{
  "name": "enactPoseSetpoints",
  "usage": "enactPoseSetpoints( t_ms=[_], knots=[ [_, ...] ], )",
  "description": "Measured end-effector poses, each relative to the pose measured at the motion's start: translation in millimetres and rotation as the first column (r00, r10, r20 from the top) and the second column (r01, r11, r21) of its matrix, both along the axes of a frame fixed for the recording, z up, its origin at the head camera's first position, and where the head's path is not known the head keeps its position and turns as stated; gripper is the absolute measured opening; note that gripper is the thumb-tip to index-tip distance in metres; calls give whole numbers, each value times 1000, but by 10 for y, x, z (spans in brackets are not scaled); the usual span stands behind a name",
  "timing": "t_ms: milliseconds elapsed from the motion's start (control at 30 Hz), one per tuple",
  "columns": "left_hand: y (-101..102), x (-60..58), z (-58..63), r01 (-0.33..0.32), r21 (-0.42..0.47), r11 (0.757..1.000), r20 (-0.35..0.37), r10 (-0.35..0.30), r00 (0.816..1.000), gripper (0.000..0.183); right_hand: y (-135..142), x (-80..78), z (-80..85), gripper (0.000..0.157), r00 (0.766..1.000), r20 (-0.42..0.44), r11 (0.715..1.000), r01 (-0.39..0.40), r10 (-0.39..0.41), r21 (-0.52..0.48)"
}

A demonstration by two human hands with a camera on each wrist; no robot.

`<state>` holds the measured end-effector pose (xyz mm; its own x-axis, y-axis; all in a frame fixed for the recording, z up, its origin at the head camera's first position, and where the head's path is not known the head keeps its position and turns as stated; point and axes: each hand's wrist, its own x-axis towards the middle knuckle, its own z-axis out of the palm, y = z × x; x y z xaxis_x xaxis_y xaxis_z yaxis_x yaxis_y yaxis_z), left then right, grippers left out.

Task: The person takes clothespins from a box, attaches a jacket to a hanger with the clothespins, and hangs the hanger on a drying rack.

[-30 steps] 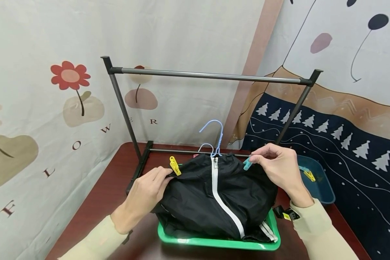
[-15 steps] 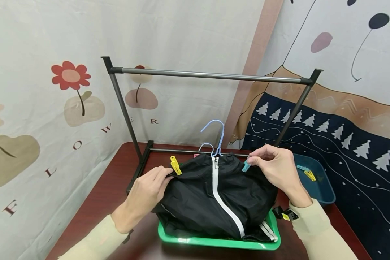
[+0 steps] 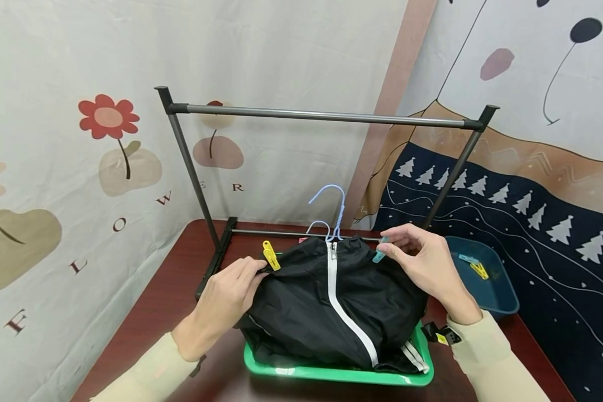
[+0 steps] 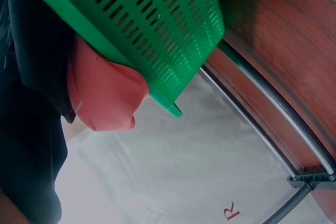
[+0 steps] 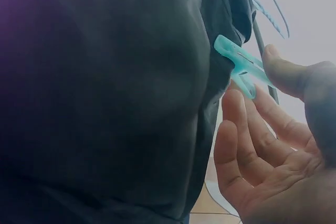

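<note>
A black zip jacket (image 3: 291, 307) with a white zip sits on a blue hanger (image 3: 339, 215), over a green basket (image 3: 331, 376). My left hand (image 3: 226, 298) pinches the jacket's left shoulder beside a yellow clothespin (image 3: 271, 255) clipped there. At the other shoulder, a light blue clothespin (image 5: 242, 65) has its jaws on the black cloth. My right hand (image 3: 427, 262) has thumb and fingers around its handle end, the other fingers loosely bent. The left wrist view shows the jacket's edge, with the left hand mostly out of frame.
A grey metal rack (image 3: 321, 116) stands behind the basket on the red-brown table (image 3: 146, 312). Blue and yellow clothespins (image 3: 478, 271) lie in a dark blue tray (image 3: 507, 296) at the right. Pink cloth (image 4: 107, 90) hangs over the basket's rim.
My right hand has shifted slightly left and its fingers have spread around the blue clothespin, showing more of its handle. The left hand and the jacket stay nearly still.
</note>
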<state>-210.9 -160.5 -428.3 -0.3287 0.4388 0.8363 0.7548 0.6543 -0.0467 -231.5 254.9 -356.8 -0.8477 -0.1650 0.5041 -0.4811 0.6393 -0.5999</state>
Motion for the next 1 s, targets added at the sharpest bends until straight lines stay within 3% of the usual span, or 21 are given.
enactPoseSetpoints(
  t_ms=[600,1000],
  knots=[
    [-10,19,-23,-30,-19,999,50,31,998,38,14,-6,-61,35,998,-47,999,-43,43,-6],
    [-4,-2,-11,-16,-14,1000,30,16,999,36,105,-5,-95,39,995,-61,997,-75,73,-29]
  ],
)
